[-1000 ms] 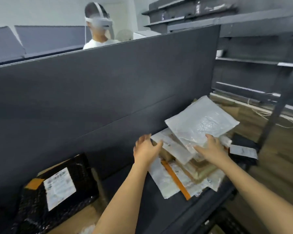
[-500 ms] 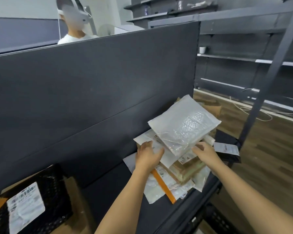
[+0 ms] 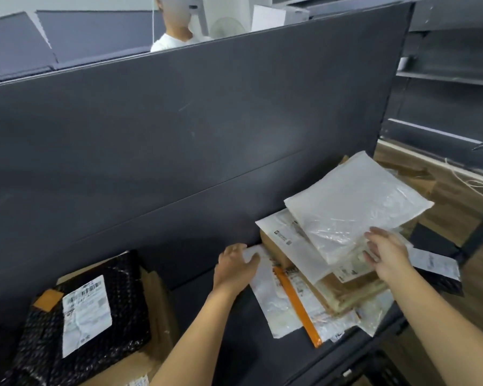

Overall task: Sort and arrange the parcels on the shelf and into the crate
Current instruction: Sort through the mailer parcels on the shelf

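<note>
Dark partition (image 3: 179,135) walls off the back of your shelf (image 3: 229,324), a person (image 3: 176,37) beyond it. Your left hand (image 3: 234,268) grips the corner of the white bag (image 3: 273,307) under the parcel pile (image 3: 346,288); your right hand (image 3: 385,254) rests spread-fingered against the bubble mailer (image 3: 354,207) on top. A black parcel (image 3: 81,316) lies well left.

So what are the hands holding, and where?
Left hand pinches the white mailer by its far corner; right hand, fingers spread, grips nothing.

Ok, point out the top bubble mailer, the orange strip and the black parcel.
bubble mailer (image 3: 354,207): head view, middle of its top face.
orange strip (image 3: 296,306): head view, midway along it.
black parcel (image 3: 129,302): head view, black wrap right of its label.
</note>
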